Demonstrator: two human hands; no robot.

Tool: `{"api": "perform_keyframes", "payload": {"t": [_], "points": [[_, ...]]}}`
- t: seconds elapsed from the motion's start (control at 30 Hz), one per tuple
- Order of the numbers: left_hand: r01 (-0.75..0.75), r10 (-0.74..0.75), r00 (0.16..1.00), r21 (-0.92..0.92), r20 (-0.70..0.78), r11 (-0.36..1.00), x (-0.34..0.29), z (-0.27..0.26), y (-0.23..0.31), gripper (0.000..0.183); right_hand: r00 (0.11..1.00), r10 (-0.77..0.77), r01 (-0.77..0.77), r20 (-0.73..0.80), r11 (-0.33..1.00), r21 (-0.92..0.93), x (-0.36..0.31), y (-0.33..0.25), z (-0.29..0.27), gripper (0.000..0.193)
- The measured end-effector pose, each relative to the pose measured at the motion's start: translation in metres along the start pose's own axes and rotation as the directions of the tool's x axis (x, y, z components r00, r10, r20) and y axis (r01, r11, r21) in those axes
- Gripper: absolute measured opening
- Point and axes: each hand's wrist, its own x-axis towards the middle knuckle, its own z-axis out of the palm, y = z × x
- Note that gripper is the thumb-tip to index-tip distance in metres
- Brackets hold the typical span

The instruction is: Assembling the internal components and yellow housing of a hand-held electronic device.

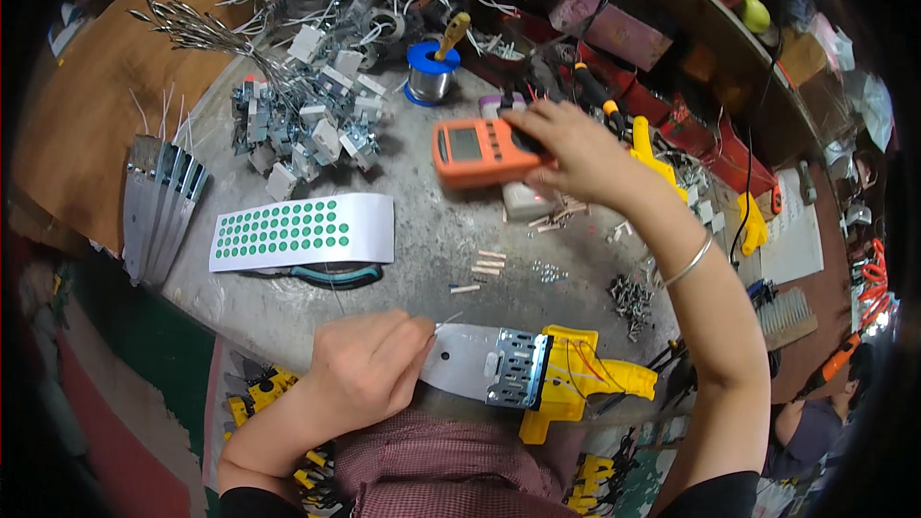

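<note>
My right hand (585,149) is closed round the right end of an orange multimeter (465,149), held over the middle of the bench. Low at the left, my left hand (369,364) is closed in a pinch; a thin wire (449,318) sticks out past its fingertips. Close to those fingers lies a flat grey blade (456,364). It joins a perforated metal bracket (518,367) and an open yellow handle shell (576,379) with thin red and white wires inside. Whether the pinched fingers touch the blade I cannot tell.
Left of centre lies a sheet of green round stickers (297,232). Behind it are a pile of metal brackets with white blocks (307,129) and a solder spool (431,77). Small sleeves (489,264) and screws (630,302) lie nearby. Grey blades (158,211) stand at the left edge.
</note>
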Motion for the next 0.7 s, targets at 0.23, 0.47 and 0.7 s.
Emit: {"api": "perform_keyframes", "payload": {"t": [0.23,0.47,0.7], "points": [[0.077,-0.078,0.994,-0.012,-0.072,0.997,0.001,0.003,-0.002,0.015,0.96,0.231,-0.225,-0.159,0.973,0.055,0.042,-0.029,0.02,0.066],[0.079,-0.081,0.996,-0.071,-0.031,0.994,-0.002,0.01,0.002,0.016,0.903,0.205,-0.128,-0.377,0.967,0.218,-0.016,-0.046,0.037,0.037],[0.139,-0.104,0.988,-0.346,0.117,0.928,0.023,0.017,0.022,0.016,0.957,-0.01,0.046,-0.291,0.992,0.119,-0.066,-0.049,0.044,0.023]]}}
